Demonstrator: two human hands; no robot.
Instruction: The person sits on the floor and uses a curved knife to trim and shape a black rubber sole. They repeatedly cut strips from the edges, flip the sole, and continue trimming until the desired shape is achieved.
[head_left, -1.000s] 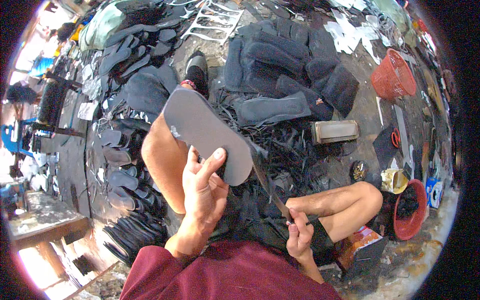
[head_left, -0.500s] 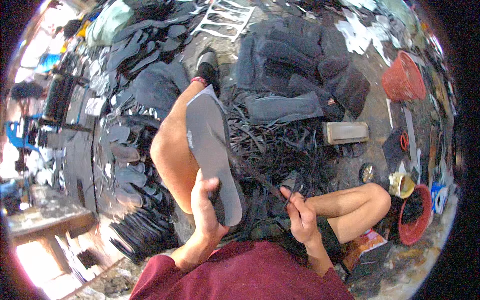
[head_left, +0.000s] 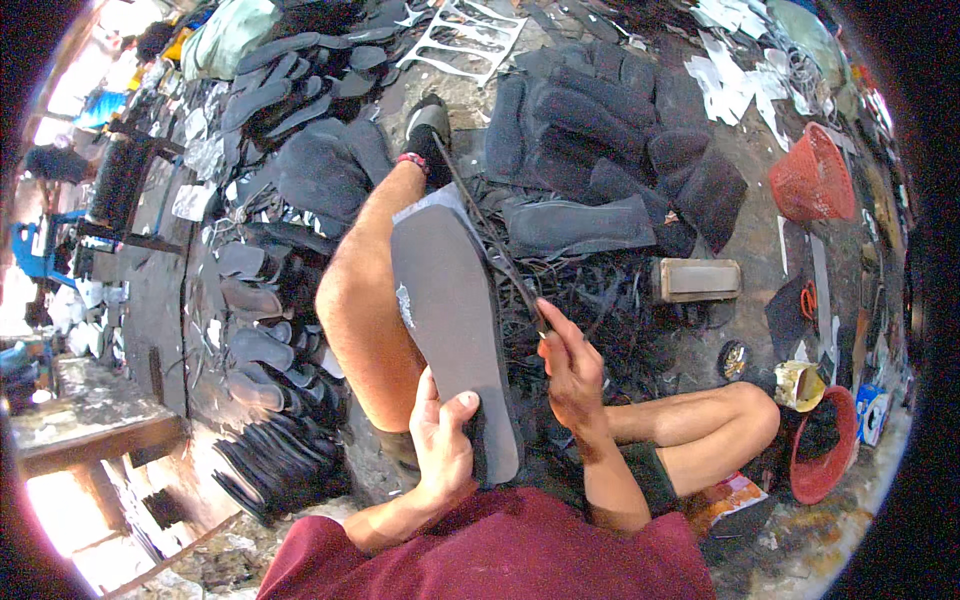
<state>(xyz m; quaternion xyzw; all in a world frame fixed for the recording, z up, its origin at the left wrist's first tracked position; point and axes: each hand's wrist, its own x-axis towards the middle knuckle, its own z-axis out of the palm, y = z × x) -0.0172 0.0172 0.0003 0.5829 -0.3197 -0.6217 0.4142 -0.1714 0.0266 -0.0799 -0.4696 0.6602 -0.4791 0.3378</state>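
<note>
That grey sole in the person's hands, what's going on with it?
A person sits on the ground among heaps of dark cut soles. The left hand grips the near end of a long grey sole resting along the left leg. The right hand holds a thin long blade laid along the sole's right edge. Black offcut strips lie beside it, with a red basket off to the right.

Head-worn fisheye, close, looking downward

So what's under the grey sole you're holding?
The grey sole rests along the bare left thigh, with black rubber strips showing beside its right edge. Whatever lies directly beneath the sole is covered.
</note>
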